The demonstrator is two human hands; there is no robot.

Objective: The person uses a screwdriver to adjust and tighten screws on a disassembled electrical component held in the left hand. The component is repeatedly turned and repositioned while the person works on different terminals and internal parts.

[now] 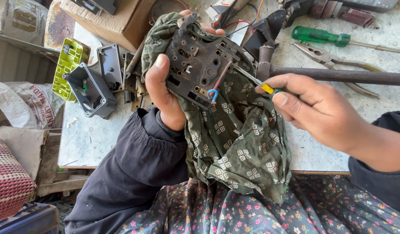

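My left hand (163, 89) grips a dark grey plastic switch plate (199, 60) with several holes, cradled in a green patterned cloth (234, 138) that drapes down over my lap. A red wire with a blue ring terminal (213, 94) hangs from the plate. My right hand (315, 108) pinches a small screwdriver with a yellow and green handle (268, 89), its thin shaft reaching up-left onto the plate.
A worn bench top (91, 138) carries grey plastic housings (89, 91), a yellow-green part (67, 65), a cardboard box (117, 19), a green-handled screwdriver (321, 35), pliers (334, 60) and a hammer (338, 74). Sacks (31, 102) and a woven cushion (9, 180) sit at left.
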